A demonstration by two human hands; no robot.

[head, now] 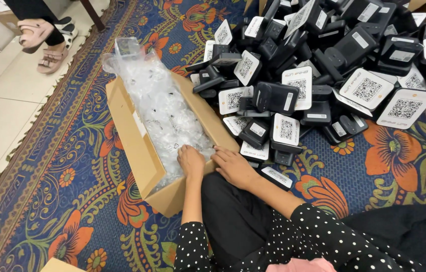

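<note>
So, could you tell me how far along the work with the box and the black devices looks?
The cardboard box already holds clear plastic bags. Both hands, left hand and right hand, rest at its near end, holding nothing visible. A large pile of black devices lies loose on the carpet.

- Fingertips of the left hand [191,160] dip out of sight among the clear plastic bags [165,108].
- The contents of those bags are too small to tell.
- Upper right, the pile of black devices [324,60] runs off the frame.
- Upper left, a seated person's sandalled feet [46,40] are cut off at the ankles.
</note>
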